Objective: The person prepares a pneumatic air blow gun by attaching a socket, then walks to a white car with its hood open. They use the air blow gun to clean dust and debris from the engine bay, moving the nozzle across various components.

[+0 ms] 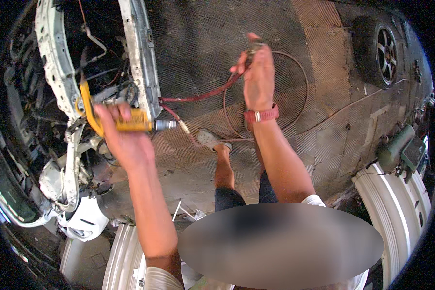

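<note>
My left hand point(128, 140) is at the left, in front of the opened car front, its fingers closed round a yellow tool point(133, 121). This tool has a curved yellow arm at its left and a silver round tip pointing right; motion blur hides its exact kind. Farther away and to the right, my right hand point(258, 79), with a red band on the wrist, is closed on a dark metal fitting point(252, 53). A red hose point(203, 96) runs left from that hand to the white metal frame point(142, 58). The fingers are blurred and partly cover the fitting.
A thin hose point(307, 92) loops on the ridged floor mat point(198, 48). To the right stand a car wheel point(385, 55) and a green machine point(398, 150). Pale ribbed panels point(389, 208) and a white plastic part point(84, 220) lie nearer. My shoe point(212, 139) is beside the hose.
</note>
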Available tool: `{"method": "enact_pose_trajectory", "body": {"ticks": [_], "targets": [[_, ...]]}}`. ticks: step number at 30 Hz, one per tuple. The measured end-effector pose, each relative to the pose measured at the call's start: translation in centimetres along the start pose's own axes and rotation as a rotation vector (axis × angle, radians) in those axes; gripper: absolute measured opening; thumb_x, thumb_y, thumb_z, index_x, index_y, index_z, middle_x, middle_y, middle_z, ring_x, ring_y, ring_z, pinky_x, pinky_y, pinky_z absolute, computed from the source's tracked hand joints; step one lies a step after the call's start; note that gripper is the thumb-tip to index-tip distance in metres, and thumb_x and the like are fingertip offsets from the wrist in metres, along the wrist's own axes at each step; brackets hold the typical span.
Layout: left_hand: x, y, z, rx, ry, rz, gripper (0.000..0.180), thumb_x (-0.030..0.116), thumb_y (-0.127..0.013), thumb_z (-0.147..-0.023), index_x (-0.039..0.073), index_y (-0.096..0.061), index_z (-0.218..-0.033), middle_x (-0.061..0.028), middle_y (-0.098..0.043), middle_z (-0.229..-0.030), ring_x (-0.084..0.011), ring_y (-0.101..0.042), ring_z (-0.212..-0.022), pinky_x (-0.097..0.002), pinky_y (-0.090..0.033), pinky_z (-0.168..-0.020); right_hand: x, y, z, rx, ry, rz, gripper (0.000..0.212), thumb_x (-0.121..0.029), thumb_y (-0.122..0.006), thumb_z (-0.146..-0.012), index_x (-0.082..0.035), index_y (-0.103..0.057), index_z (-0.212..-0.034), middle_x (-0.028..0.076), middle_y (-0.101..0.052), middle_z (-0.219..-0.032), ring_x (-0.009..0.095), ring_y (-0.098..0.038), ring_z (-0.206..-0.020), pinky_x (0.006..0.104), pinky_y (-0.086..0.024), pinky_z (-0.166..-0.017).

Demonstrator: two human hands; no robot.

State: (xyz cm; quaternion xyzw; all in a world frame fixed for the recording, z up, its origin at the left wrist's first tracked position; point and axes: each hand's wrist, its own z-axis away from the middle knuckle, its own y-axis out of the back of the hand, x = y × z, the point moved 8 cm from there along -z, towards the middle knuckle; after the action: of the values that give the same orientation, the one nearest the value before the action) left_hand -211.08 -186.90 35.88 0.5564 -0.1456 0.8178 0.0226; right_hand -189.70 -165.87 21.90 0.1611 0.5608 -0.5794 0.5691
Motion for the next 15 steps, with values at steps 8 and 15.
{"method": "enact_pose_trajectory", "body": {"ticks": [8,15], "targets": [[7.8,-6.7,-3.4,0.088,-0.29,-0.048,0.034,0.035,-0.059,-0.107,0.016,-0.043,-0.084,0.0034,-0.042,-0.074,-0.0097,-0.042,-0.069,-0.0284,-0.037,-0.061,-3.1,-13.9,6.3,-0.569,0.001,0.561,0.038,-0.026,-0.066,-0.1,-0.007,-0.066,-0.133,0.016,-0.073,-0.114,0.03,-0.071,-0.095,0.0371,-0.056,-0.083],[7.9,-6.1,-0.7,0.207,-0.343,-0.271,0.037,0.038,-0.058,-0.105,0.014,-0.044,-0.081,0.0022,-0.044,-0.071,-0.009,-0.041,-0.065,-0.0269,-0.034,-0.06,-5.0,-16.5,7.3,-0.553,0.129,0.564,0.04,-0.036,-0.067,-0.097,-0.011,-0.068,-0.128,0.015,-0.073,-0.112,0.037,-0.071,-0.094,0.0448,-0.056,-0.082]]}}
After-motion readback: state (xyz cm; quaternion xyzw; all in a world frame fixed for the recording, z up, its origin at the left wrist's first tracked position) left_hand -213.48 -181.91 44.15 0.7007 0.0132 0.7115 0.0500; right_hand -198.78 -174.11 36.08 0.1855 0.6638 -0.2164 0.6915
